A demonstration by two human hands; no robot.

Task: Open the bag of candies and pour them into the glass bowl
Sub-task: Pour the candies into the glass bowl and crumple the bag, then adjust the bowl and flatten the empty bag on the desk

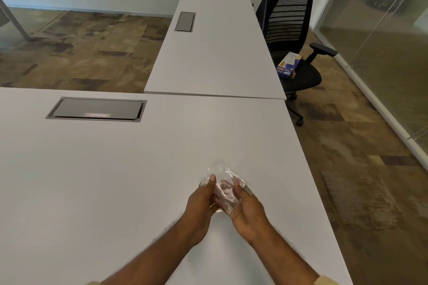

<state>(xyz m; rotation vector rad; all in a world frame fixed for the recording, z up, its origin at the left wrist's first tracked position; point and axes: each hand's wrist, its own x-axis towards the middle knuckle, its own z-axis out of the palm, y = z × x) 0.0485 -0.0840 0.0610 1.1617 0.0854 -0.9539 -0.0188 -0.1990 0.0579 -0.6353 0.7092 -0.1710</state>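
A small clear plastic bag [222, 188] with pinkish candies inside is held over the white table [115, 169], right of centre. My left hand [201, 203] pinches the bag's left side with thumb and fingers. My right hand [246, 208] cups and grips its right side. The bag's crumpled top sticks up above my fingers. I cannot tell whether the bag is open. No glass bowl is in view.
A grey cable hatch [96, 109] is set into the table at the back left. A second white table [217, 48] adjoins behind. A black office chair [289, 41] with a blue box [289, 65] on its seat stands at the right. The table's right edge is close to my right hand.
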